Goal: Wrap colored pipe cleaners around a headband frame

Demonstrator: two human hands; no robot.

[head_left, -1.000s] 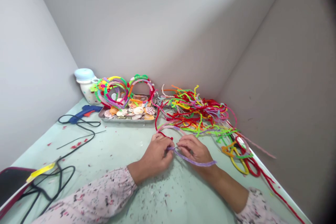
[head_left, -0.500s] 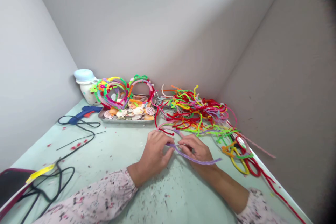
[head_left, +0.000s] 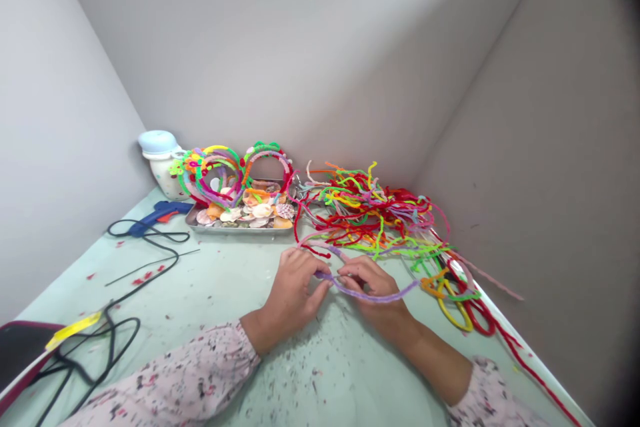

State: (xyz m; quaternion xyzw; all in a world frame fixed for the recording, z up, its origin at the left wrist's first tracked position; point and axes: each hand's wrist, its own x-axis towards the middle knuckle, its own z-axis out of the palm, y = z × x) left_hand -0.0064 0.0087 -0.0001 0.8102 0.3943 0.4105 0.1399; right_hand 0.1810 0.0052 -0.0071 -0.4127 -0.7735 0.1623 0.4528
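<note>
My left hand (head_left: 297,285) pinches a purple pipe cleaner (head_left: 373,297) between thumb and fingers, just above the table. Its free end curves off to the right, passing in front of my right hand (head_left: 373,280). The right thumb and fingertips are closed on the work close beside the left fingertips. Behind the hands arches a headband (head_left: 320,237) wrapped in pink and purple, its lower parts running down behind the fingers. What exactly sits between the right fingertips is partly hidden.
A metal tray (head_left: 245,231) of seashells with finished colourful headbands (head_left: 220,177) stands at the back. Right of it lies a tangled heap of pipe cleaners (head_left: 375,207). A blue glue gun (head_left: 157,217), its black cord (head_left: 173,267) and a lidded white cup (head_left: 165,170) are on the left.
The free end of the purple pipe cleaner has swung upward on the right. Both hands stay nearly in the same place, still pinching.
</note>
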